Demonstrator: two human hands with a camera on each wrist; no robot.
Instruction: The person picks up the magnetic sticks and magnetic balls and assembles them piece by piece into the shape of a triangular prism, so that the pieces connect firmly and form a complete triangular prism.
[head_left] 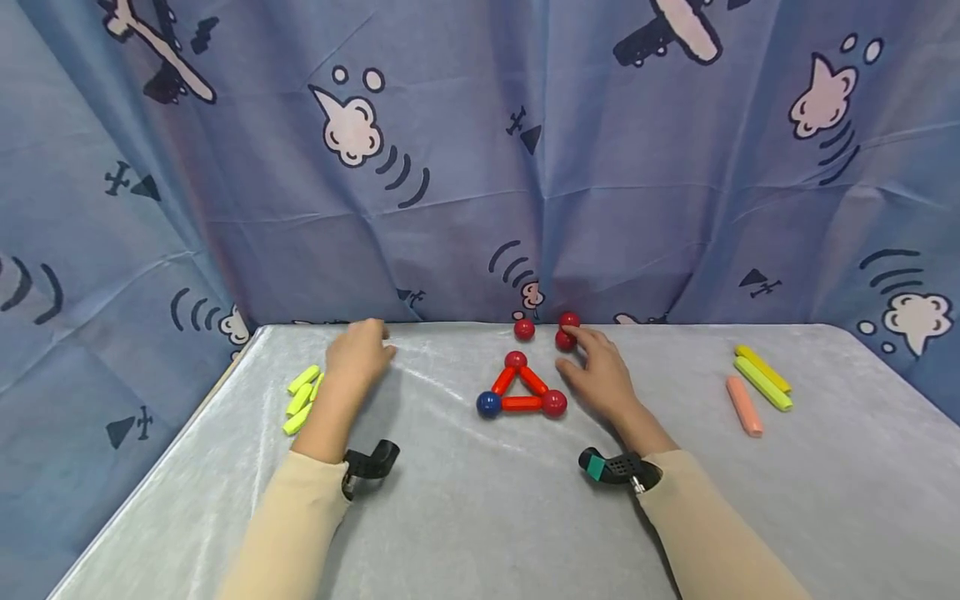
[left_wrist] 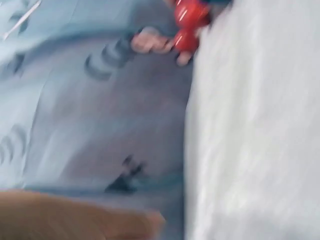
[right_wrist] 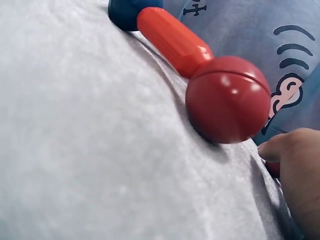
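A triangle of red rods point(head_left: 521, 404) joins a blue ball point(head_left: 489, 405) at the front left, a red ball point(head_left: 554, 403) at the front right and another red ball at the top. My right hand point(head_left: 602, 375) reaches just right of it, index fingertip right at a loose red ball point(head_left: 565, 341), thumb apart below. Two more loose red balls lie by the back edge, one behind that fingertip and one to its left. My left hand point(head_left: 358, 354) is over the back left of the table, holding nothing, fingers loosely bent; its wrist view is blurred.
Several short yellow-green sticks point(head_left: 300, 398) lie beside my left forearm, which partly covers them. At the right are a yellow stick point(head_left: 763, 368), a yellow-green stick point(head_left: 762, 384) and a salmon stick point(head_left: 744, 407). A blue patterned curtain point(head_left: 465, 167) hangs right behind the table.
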